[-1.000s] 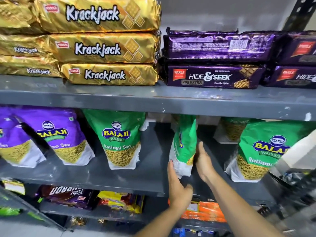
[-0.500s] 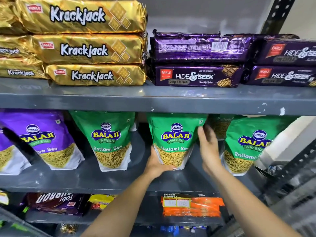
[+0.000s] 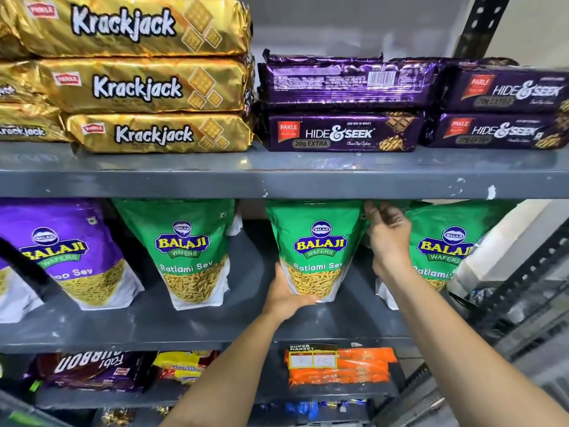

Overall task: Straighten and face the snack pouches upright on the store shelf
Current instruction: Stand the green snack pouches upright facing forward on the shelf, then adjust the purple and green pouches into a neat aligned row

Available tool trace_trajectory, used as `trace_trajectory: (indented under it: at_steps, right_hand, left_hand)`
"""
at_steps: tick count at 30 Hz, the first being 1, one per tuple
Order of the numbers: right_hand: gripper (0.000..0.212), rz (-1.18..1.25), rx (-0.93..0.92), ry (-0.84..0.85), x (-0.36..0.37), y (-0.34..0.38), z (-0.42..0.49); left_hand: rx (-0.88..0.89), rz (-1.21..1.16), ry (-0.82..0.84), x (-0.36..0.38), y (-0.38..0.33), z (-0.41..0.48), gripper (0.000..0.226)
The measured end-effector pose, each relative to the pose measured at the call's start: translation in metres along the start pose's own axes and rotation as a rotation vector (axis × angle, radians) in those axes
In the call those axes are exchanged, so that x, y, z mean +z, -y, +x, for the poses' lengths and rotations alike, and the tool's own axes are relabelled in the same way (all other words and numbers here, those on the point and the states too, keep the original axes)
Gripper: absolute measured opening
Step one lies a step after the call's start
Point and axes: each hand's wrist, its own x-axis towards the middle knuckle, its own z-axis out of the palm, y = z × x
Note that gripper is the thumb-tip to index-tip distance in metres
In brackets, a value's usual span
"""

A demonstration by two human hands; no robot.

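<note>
A green Balaji Ratlami Sev pouch (image 3: 318, 245) stands upright, front facing out, on the middle grey shelf (image 3: 184, 331). My left hand (image 3: 288, 298) cups its bottom left corner. My right hand (image 3: 388, 234) pinches its top right corner just under the upper shelf. A second green pouch (image 3: 192, 251) stands to its left, and a third green pouch (image 3: 443, 248) leans at the right, partly behind my right wrist. A purple Balaji pouch (image 3: 66, 251) stands further left.
The upper shelf (image 3: 277, 177) carries stacked gold Krackjack packs (image 3: 138, 84) and purple Hide & Seek packs (image 3: 341, 131). Below are an orange pack (image 3: 341, 365), a yellow pack (image 3: 181, 365) and a dark Fab Bourbon pack (image 3: 92, 371). A black perforated upright (image 3: 483, 23) frames the right side.
The pouch went from edge-on to front facing. My left hand slid under its bottom corner and my right hand rose from its side to its top right corner.
</note>
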Motion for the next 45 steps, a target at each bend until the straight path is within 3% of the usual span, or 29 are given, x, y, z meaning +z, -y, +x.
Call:
trace_trajectory:
  at_steps: [2,4,6,10,12,15,18,22,24,28,32,39,45]
  right_hand:
    - [0.027,0.001,-0.015,-0.03,0.002,0.004,-0.004]
    - [0.006,-0.007,-0.015,-0.077,0.003,0.004,-0.009]
    - [0.029,0.004,-0.018,-0.122,0.002,0.0,-0.023]
    - [0.049,-0.121,-0.233,-0.199,-0.003,-0.016,-0.081]
    - [0.038,-0.156,-0.353,-0.13,0.013,-0.027,-0.106]
    - [0.031,-0.164,-0.27,0.153,0.067,-0.029,-0.129]
    - [0.022,-0.211,-0.101,0.355,0.128,-0.038,-0.12]
    - [0.017,-0.297,0.073,0.373,0.181,-0.044,-0.091]
    - [0.017,-0.312,0.132,0.35,0.188,-0.045,-0.086]
    - [0.012,-0.355,0.064,0.317,0.181,-0.053,-0.083]
    - [0.029,-0.347,0.028,0.307,0.167,-0.059,-0.075]
    - [0.029,-0.395,0.009,0.29,0.152,-0.054,-0.072]
    - [0.011,-0.466,0.026,0.275,0.151,-0.048,-0.075]
  left_hand:
    - [0.014,0.003,0.014,-0.001,-0.003,-0.004,0.105]
    - [0.052,0.02,-0.013,-0.001,-0.004,-0.013,0.116]
    - [0.08,0.091,-0.109,-0.004,-0.001,-0.036,0.13]
    - [0.21,0.203,-0.502,-0.03,0.021,-0.097,0.11]
    - [0.183,0.203,-0.694,-0.062,0.036,-0.108,0.114]
    - [0.031,0.161,-0.823,-0.118,0.043,-0.098,0.125]
    - [-0.051,0.089,-0.665,-0.169,0.037,-0.08,0.14]
    - [-0.028,0.016,-0.384,-0.198,0.038,-0.055,0.15]
    - [-0.024,0.04,-0.375,-0.201,0.057,-0.044,0.136]
    - [-0.001,0.117,-0.36,-0.198,0.057,-0.051,0.118]
    - [0.031,0.157,-0.3,-0.193,0.047,-0.056,0.113]
    - [0.035,0.162,-0.293,-0.183,0.047,-0.057,0.112]
    - [0.033,0.146,-0.334,-0.178,0.041,-0.059,0.11]
